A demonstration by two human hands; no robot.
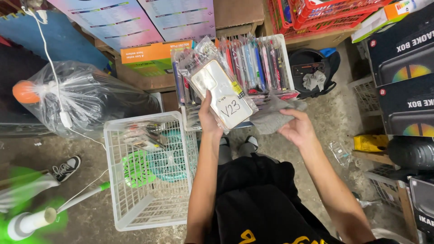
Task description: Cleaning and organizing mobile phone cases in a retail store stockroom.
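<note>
Centrally, the left hand grips a clear-wrapped cream phone case with handwriting on it, while the right hand clutches a grey cloth, right of centre.

Setting: stockroom or back area of a small phone-accessory and electronics shop. Evidence: a white crate packed upright with phone cases in clear sleeves, stacked black boxed speakers at right, red plastic baskets and cardboard cartons piled against the wall. Goods sit directly on a bare concrete floor, beside a white wire basket holding more packaged items and a bagged bundle.
</note>
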